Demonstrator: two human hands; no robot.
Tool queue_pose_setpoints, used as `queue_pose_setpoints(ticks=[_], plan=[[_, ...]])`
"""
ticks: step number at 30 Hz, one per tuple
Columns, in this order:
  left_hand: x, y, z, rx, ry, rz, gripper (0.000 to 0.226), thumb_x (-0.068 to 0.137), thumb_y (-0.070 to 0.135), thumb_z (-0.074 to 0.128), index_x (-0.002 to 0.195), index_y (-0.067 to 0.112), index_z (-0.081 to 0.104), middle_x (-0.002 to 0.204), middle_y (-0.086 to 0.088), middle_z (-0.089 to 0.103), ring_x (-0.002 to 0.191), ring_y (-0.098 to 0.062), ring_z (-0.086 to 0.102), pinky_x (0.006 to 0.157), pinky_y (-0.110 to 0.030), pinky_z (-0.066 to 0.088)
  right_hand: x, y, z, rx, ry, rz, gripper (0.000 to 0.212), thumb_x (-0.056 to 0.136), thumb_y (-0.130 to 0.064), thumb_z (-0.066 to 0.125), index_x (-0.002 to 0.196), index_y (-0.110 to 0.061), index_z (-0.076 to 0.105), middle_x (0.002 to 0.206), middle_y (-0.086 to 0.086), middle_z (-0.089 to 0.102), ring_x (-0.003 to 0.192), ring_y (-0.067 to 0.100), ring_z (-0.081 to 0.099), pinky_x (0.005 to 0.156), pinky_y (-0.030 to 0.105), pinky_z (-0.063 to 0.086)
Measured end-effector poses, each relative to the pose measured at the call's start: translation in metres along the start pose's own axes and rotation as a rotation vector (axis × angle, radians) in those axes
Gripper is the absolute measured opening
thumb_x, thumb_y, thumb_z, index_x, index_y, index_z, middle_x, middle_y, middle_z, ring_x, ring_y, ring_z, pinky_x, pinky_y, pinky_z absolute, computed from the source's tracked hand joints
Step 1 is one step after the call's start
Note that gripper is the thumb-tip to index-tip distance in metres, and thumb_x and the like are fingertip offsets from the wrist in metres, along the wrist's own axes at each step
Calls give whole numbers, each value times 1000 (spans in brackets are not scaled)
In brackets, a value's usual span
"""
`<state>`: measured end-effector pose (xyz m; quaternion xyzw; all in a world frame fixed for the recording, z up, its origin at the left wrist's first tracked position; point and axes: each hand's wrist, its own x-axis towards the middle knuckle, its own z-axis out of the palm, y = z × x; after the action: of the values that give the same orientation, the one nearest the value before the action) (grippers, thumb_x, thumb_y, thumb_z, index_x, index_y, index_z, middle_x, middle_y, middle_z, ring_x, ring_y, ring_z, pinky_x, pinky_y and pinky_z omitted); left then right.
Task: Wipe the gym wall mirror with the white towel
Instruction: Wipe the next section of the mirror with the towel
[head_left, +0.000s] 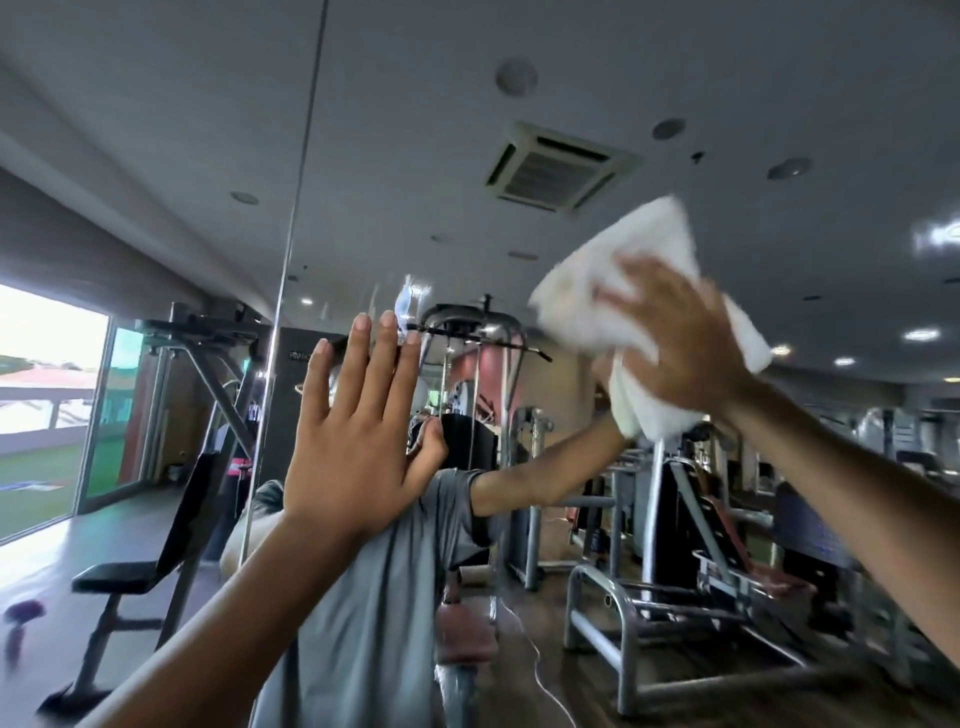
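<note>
The gym wall mirror (597, 104) fills the whole view and reflects the gym and a person in a grey shirt. My right hand (680, 338) is raised at the upper right and presses the white towel (634, 260) against the glass with spread fingers; both are blurred by motion. My left hand (353, 436) lies flat on the mirror at the centre, fingers straight and close together, holding nothing. A vertical seam (291, 234) between mirror panels runs just left of my left hand.
Reflected in the glass are a black bench (130, 566) at the lower left, weight machines (675, 561) at the right and a ceiling air vent (556, 169). A bright window (47, 395) shows at the far left.
</note>
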<state>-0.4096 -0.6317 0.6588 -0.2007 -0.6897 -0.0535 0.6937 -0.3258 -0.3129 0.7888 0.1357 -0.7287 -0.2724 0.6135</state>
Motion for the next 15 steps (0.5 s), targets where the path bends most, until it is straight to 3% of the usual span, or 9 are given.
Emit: queue_pose_setpoints(ticks=[3, 5, 7, 12, 14, 15], plan=[[0, 3, -1, 7, 3, -4, 73, 99, 45, 29, 156, 1, 25, 165, -20, 16, 153, -35, 14, 123, -57, 13, 54, -17, -5, 135, 88, 681, 67, 85, -44, 35, 152, -34, 34, 166, -1, 21, 151, 23, 19, 110, 62, 24], [-1, 3, -2, -4, 8, -1, 72, 99, 45, 30, 156, 3, 26, 165, -19, 17, 153, -34, 15, 123, -57, 14, 78, -46, -6, 132, 92, 747, 66, 89, -43, 35, 154, -32, 32, 167, -1, 17, 152, 24, 15, 111, 62, 20], [-7, 1, -2, -7, 17, 0, 71, 99, 45, 32, 157, 5, 27, 165, -17, 19, 153, -33, 16, 123, -56, 15, 76, -73, -1, 110, 94, 536, 63, 93, -44, 38, 155, -31, 31, 167, 0, 15, 153, 23, 13, 110, 60, 20], [-25, 2, -1, -4, 15, 31, 70, 99, 45, 32, 157, 6, 27, 165, -17, 19, 153, -34, 17, 122, -57, 15, -6, -84, 6, 1, 87, -313, 56, 95, -48, 46, 148, -31, 44, 161, 7, 32, 149, 28, 28, 107, 51, 25], [-27, 3, -1, 5, 11, 32, 69, 100, 44, 31, 157, 5, 27, 164, -19, 19, 152, -36, 18, 120, -59, 19, -30, -58, 4, 12, 53, -448, 52, 94, -42, 47, 145, -33, 46, 158, 6, 35, 147, 28, 32, 107, 50, 27], [-27, 3, -1, 11, 4, 28, 69, 100, 44, 30, 157, 4, 26, 164, -20, 18, 152, -37, 17, 120, -60, 20, -37, -43, 5, 3, 35, -396, 56, 91, -40, 48, 146, -34, 43, 159, 5, 34, 147, 27, 33, 105, 50, 29]])
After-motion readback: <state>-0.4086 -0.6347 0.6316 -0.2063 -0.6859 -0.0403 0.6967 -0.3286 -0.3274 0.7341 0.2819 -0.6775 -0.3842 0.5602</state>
